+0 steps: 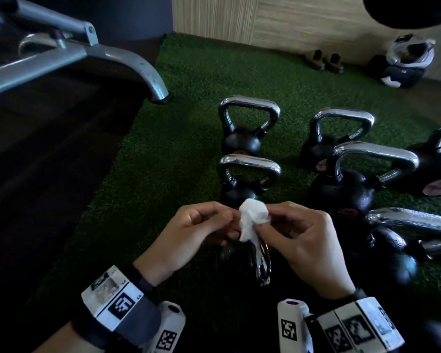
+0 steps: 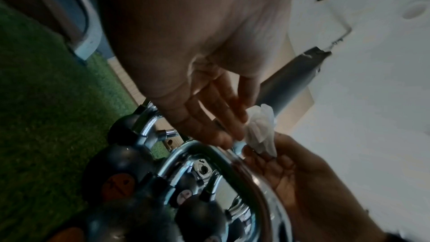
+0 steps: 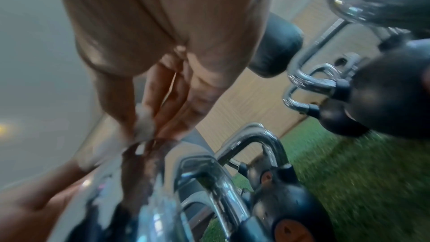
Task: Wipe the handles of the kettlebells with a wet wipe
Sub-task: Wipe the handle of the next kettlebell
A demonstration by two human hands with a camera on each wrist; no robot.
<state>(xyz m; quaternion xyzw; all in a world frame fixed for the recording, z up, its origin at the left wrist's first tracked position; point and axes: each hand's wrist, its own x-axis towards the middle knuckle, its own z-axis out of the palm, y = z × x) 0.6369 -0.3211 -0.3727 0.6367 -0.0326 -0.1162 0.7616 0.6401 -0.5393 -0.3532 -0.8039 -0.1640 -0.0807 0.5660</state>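
A crumpled white wet wipe (image 1: pixel 253 218) is held up between both hands above the nearest kettlebell, whose chrome handle (image 1: pixel 261 263) shows just below them. My left hand (image 1: pixel 199 233) pinches the wipe's left side and my right hand (image 1: pixel 298 233) pinches its right side. The left wrist view shows the wipe (image 2: pixel 261 129) between the fingertips of both hands, above a chrome handle (image 2: pixel 223 155). The right wrist view is blurred; the wipe (image 3: pixel 144 122) appears as a pale patch at my fingertips. Several black kettlebells with chrome handles (image 1: pixel 248 103) stand on the green turf (image 1: pixel 183 138).
A grey metal bench frame (image 1: pixel 127 62) stands at the left on dark flooring. More kettlebells (image 1: pixel 341 121) crowd the right side. A pair of shoes (image 1: pixel 326 59) and a bag (image 1: pixel 405 62) lie by the far wooden wall.
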